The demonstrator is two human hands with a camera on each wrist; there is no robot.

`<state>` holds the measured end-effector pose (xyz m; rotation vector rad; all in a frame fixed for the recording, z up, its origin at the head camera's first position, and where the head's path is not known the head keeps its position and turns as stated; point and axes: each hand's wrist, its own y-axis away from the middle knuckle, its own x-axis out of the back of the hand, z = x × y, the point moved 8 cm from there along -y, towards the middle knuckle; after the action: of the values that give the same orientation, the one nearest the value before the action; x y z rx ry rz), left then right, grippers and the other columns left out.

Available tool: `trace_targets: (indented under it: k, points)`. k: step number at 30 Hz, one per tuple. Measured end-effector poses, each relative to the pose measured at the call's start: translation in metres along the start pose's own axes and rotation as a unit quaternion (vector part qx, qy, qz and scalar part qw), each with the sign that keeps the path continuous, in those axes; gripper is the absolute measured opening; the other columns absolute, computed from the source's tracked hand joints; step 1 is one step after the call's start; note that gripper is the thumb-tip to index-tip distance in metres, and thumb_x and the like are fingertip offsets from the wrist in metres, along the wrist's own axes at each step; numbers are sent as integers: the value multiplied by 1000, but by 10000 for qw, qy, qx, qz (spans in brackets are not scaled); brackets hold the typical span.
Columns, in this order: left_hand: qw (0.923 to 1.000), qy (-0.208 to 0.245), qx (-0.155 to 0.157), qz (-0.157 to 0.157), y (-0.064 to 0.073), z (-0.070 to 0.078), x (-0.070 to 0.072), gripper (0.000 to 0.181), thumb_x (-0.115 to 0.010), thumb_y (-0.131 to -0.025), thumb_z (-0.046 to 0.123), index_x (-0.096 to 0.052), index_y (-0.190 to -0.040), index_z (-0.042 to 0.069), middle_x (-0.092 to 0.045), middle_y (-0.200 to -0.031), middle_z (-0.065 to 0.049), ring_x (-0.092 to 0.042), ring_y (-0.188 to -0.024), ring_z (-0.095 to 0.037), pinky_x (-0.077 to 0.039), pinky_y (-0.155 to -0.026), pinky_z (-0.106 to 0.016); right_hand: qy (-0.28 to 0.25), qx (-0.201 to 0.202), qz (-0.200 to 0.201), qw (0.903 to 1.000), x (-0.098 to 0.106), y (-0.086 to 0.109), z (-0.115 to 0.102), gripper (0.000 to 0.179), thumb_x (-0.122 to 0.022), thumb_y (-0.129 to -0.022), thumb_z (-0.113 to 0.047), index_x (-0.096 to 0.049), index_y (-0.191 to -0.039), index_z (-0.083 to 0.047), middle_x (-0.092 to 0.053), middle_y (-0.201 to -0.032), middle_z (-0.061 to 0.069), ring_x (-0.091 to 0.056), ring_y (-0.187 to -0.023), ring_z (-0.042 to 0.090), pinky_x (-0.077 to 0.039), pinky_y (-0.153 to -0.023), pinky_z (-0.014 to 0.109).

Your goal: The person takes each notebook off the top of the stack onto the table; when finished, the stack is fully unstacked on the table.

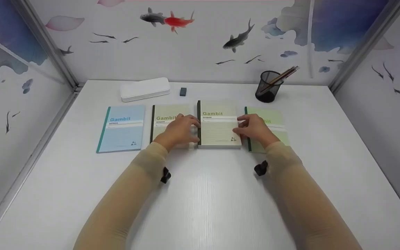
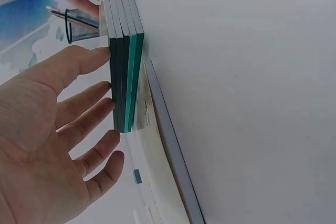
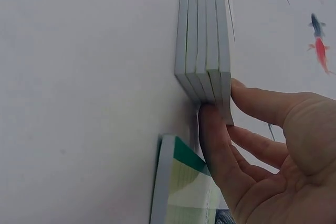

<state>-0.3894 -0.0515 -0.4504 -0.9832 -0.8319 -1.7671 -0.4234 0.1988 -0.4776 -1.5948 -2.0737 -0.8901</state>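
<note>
White surface [image 1: 200, 208], its ctr catching soft light, stands btwn three pale walls [image 1: 200, 59] w/ ink-style prints incl. grey fish [image 1: 237, 40], a red fish [image 1: 178, 22], pink petals [image 1: 65, 23], blue-purple washes [image 1: 346, 21]. Grey metal posts [image 1: 45, 45] mark both rear corners, L & R.

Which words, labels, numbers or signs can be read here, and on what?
"Gambit": blue notebook
"Gambit": left cream notebook
"Gambit": top notebook of the stack
"bit": green notebook; the right hand hides the start
Smaller cover print: too small to read
</note>
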Motion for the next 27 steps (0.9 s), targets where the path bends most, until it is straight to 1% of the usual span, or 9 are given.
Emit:
trace_targets:
  k: [3,8,12,16,21,24,27]
  points:
    - [10000,6,5,38,0,1,0,54,-84,-86,31,-67,-135,15,-55,-150,-1,-44,-135,-26,-43,-113,-43,-71,-42,-8,10000,0,0,2,61,-75,-95,-20,-51,-149,-5,-64,-132,20,-70,-100,20,-59,-86,30]
    - [9998,-107,-159,44,0,1,-2,60,-81,-88,34,-63,-141,13,-55,-150,-2,-45,-135,-26,-44,-114,-42,-369,-197,-121,9991,-1,-3,6,61,-74,-96,-16,-49,-151,-4,-62,-134,20,-69,-100,21,-60,-86,31]
    - [9997,-95,-238,22,-1,0,-4,59,-80,-89,34,-62,-142,13,-55,-151,-1,-45,-137,-26,-43,-114,-42,-596,-360,-256,9972,0,-7,11,61,-72,-97,-15,-47,-152,-6,-59,-137,19,-67,-104,21,-59,-90,33]
    - [9996,5,-292,28,-2,-1,-6,61,-80,-88,33,-62,-142,13,-55,-151,-1,-45,-137,-26,-42,-116,-41,-838,-478,-354,9947,1,-9,18,60,-71,-98,-14,-46,-152,-9,-58,-139,17,-66,-107,22,-58,-93,35]
    - [9997,82,-249,-23,-1,-3,-10,65,-81,-86,33,-60,-143,12,-52,-154,0,-42,-141,-27,-40,-118,-41,-1061,-521,-410,9921,3,-6,23,60,-70,-98,-14,-46,-153,-11,-57,-141,17,-65,-102,18,-59,-87,29]
    - [9997,157,-203,-43,0,-5,-11,65,-82,-86,34,-60,-143,11,-51,-155,0,-41,-142,-27,-39,-119,-41,-1426,-606,-453,9869,4,-2,26,62,-69,-98,-14,-45,-155,-10,-56,-144,17,-67,-100,15,-59,-85,26]
    - [9996,222,-161,-15,1,-6,-8,64,-82,-86,33,-61,-142,11,-51,-154,1,-41,-141,-26,-39,-118,-41,-1789,-740,-499,9798,4,1,28,64,-68,-97,-16,-44,-156,-10,-55,-146,16,-67,-102,13,-59,-86,25]
